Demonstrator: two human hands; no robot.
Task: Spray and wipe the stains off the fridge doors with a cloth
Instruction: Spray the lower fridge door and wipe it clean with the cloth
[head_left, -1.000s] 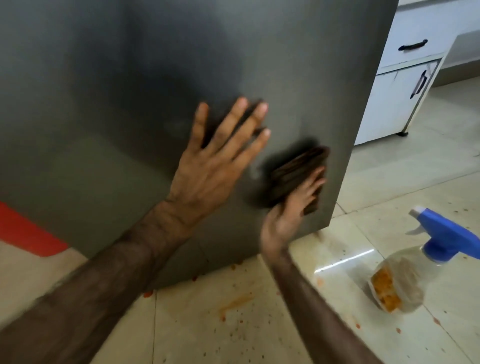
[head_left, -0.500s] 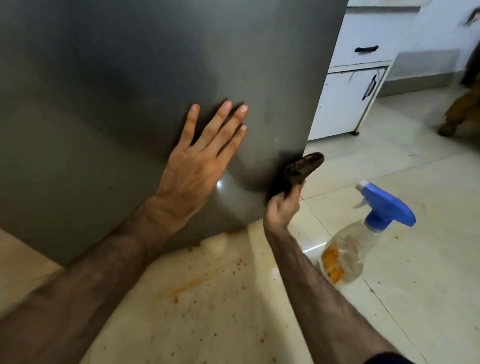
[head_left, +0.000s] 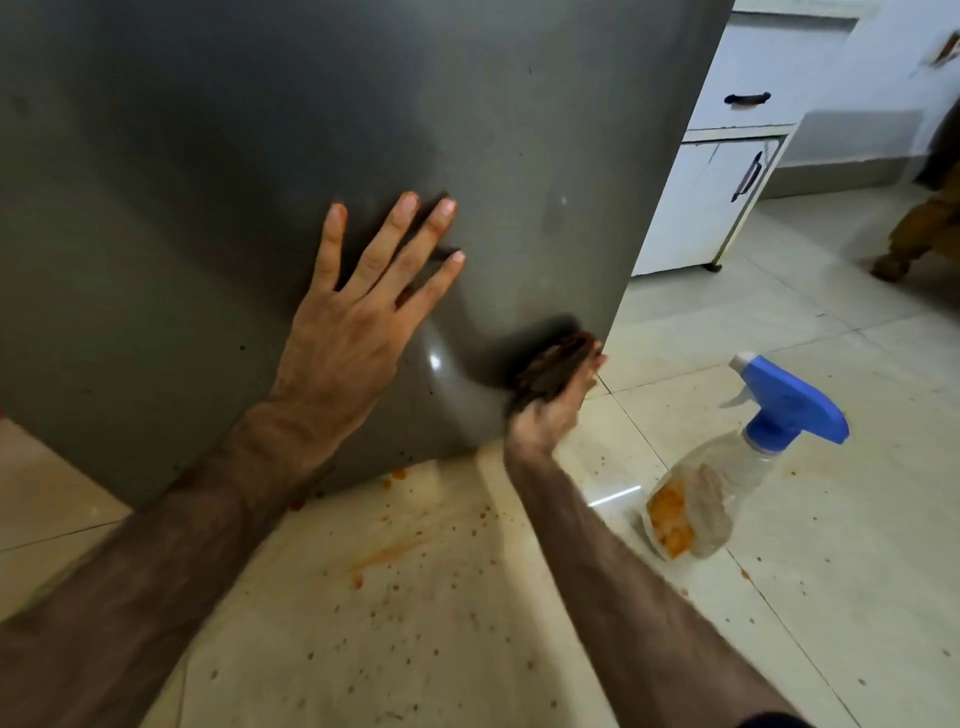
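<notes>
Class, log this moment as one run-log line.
left hand flat on fridge door | right hand wiping corner with cloth | spray bottle on floor

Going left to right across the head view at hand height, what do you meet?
Bare left hand flat on the grey fridge door → dark brown cloth in the right hand → clear spray bottle with blue trigger head.

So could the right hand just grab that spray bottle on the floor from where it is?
Probably yes. The spray bottle stands on the floor tiles to the right of the right hand, with bare floor between them. But that hand is holding the cloth against the fridge door, so it isn't free.
</notes>
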